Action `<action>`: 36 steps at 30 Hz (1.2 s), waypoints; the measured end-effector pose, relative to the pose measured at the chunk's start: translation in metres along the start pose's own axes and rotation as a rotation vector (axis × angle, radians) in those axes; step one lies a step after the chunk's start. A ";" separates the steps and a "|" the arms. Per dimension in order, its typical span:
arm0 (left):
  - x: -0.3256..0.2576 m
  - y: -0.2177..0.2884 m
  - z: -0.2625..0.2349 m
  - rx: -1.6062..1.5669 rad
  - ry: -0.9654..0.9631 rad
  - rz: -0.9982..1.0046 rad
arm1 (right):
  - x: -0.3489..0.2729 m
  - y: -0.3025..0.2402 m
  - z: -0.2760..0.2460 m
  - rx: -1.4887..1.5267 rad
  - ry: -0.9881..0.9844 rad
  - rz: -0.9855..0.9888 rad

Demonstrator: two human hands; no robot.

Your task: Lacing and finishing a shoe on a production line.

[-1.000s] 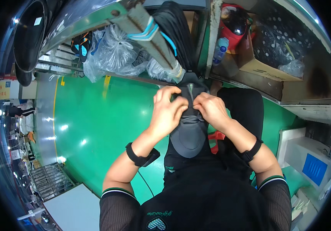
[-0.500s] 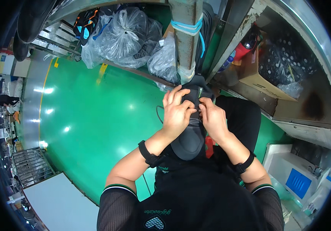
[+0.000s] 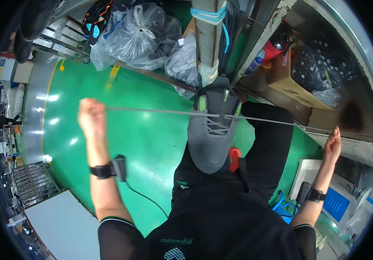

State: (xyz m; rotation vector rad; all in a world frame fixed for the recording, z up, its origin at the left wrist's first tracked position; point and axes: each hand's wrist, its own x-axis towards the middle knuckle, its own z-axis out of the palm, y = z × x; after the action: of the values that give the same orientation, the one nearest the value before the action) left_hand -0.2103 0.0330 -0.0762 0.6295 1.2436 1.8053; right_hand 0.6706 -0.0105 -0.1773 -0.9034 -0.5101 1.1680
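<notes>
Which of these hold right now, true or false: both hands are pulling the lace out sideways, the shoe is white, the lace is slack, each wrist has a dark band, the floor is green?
1. Both hands pull the lace apart: true. The left hand and right hand are spread wide, each at one end of the grey lace.
2. The shoe is white: false. The shoe is grey with green accents.
3. The lace hangs slack: false. It runs taut in a nearly straight line through the shoe.
4. Each wrist has a dark band: true.
5. The floor is green: true.
</notes>
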 end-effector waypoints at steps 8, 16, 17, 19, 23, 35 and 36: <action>-0.098 -0.020 0.101 0.863 -0.456 -0.048 | -0.106 0.143 0.290 -0.704 -0.243 0.173; -0.127 -0.105 0.142 1.136 -1.068 0.611 | -0.161 0.187 0.360 -1.073 -0.888 0.043; -0.124 -0.105 0.145 1.147 -1.082 0.651 | -0.160 0.189 0.359 -1.064 -0.863 0.054; -0.118 -0.105 0.150 1.155 -1.099 0.687 | -0.156 0.192 0.359 -1.057 -0.835 0.069; -0.106 -0.096 0.154 1.184 -1.246 0.362 | -0.153 0.196 0.364 -1.102 -0.882 0.085; -0.134 -0.088 0.148 1.225 -0.961 0.058 | -0.117 0.197 0.394 -1.391 -0.885 -0.210; -0.136 -0.092 0.147 1.225 -0.947 0.059 | -0.116 0.196 0.395 -1.390 -0.898 -0.215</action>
State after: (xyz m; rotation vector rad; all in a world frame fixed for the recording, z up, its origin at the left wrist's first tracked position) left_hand 0.0079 0.0066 -0.0977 1.8909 1.4665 0.3719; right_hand 0.2230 0.0368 -0.1036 -1.3531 -2.2588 0.8627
